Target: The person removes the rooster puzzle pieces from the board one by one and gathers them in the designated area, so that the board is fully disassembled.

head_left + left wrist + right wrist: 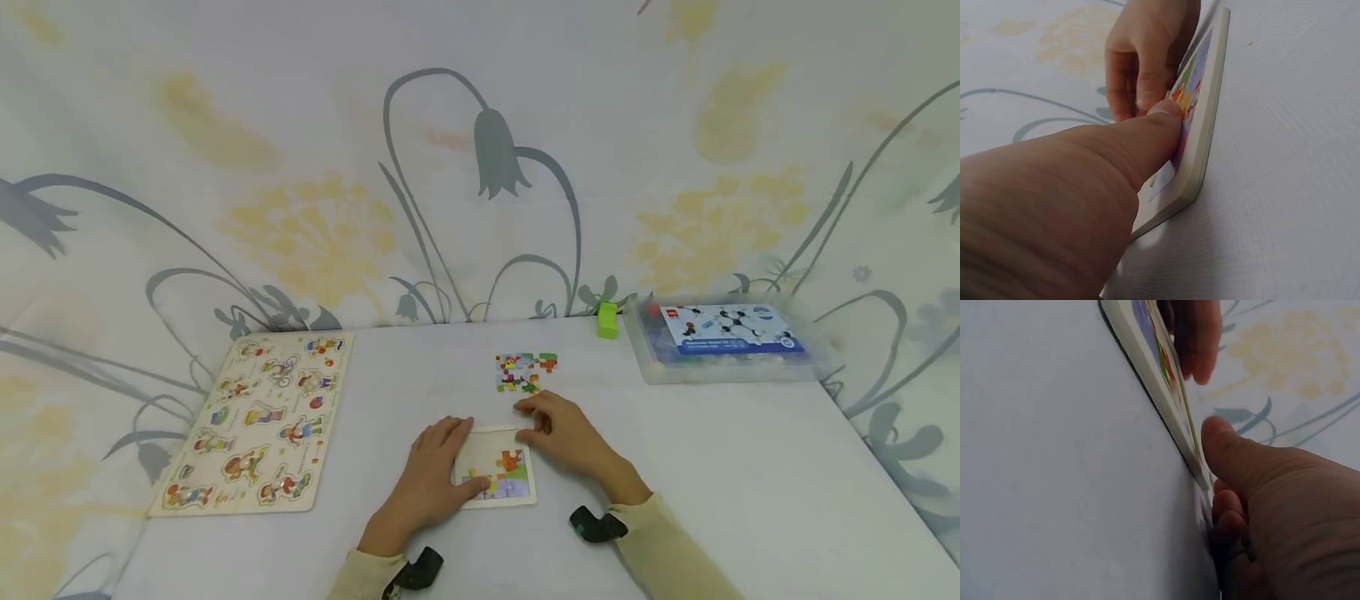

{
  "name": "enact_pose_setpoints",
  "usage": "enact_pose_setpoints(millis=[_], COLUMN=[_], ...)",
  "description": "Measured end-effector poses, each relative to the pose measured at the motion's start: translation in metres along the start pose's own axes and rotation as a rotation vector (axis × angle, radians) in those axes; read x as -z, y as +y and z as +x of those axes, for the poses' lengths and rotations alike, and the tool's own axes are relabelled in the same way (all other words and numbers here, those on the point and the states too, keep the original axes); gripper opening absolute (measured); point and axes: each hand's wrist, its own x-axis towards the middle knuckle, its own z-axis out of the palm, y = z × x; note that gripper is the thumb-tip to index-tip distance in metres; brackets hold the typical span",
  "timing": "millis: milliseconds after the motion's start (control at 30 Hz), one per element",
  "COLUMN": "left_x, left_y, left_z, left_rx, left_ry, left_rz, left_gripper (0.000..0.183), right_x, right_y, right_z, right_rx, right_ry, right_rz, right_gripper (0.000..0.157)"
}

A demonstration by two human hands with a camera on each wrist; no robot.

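Note:
A small jigsaw tray [496, 503] with a pale wooden frame lies in front of me, its lower part filled with coloured pieces. My left hand [431, 479] lies along the tray's left side with fingers extended, its thumb [1163, 112] resting on the pieces near the lower left. At the tray's upper right corner is my right hand [566, 433], its thumb [1216, 434] close by the frame. Its index finger points toward several loose jigsaw pieces [517, 362] grouped beyond the tray; the other fingers bend under the palm. No piece shows between its fingers.
On the left lies a large wooden picture board [273, 442] with figures of children. A clear plastic case [720, 367] with a blue-and-white label stands at the back right, beside a bright green block [607, 321]. A flower-patterned cloth [337, 125] hangs behind the white table.

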Motion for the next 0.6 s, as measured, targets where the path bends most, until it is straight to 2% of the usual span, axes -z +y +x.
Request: enact_pose_setpoints(millis=[100, 200, 300, 400, 600], left_x=[-0.001, -0.002, -0.002, -0.002, -0.001], left_y=[-0.001, -0.001, -0.001, -0.001, -0.002], left_z=[0.001, 0.0, 0.0, 0.0, 0.0], left_rx=[-0.005, -0.009, -0.012, -0.022, -0.037], left_ry=[0.013, 0.006, 0.0, 0.01, 0.029], left_rz=[-0.007, 0.0, 0.011, 0.008, 0.006], left_gripper=[0.082, 0.082, 0.082, 0.081, 0.079], right_x=[-0.002, -0.001, 0.002, 0.005, 0.006], right_y=[-0.008, -0.015, -0.021, -0.026, -0.035], right_z=[-0.007, -0.015, -0.023, -0.028, -0.027], right_rx=[0.037, 0.048, 0.037, 0.034, 0.04], right_ry=[-0.126, -0.198, -0.225, -0.229, -0.248], right_rz=[0.002, -0.034, -0.07, -0.079, -0.091], right_gripper=[0.042, 0.048, 0.049, 0.042, 0.034])
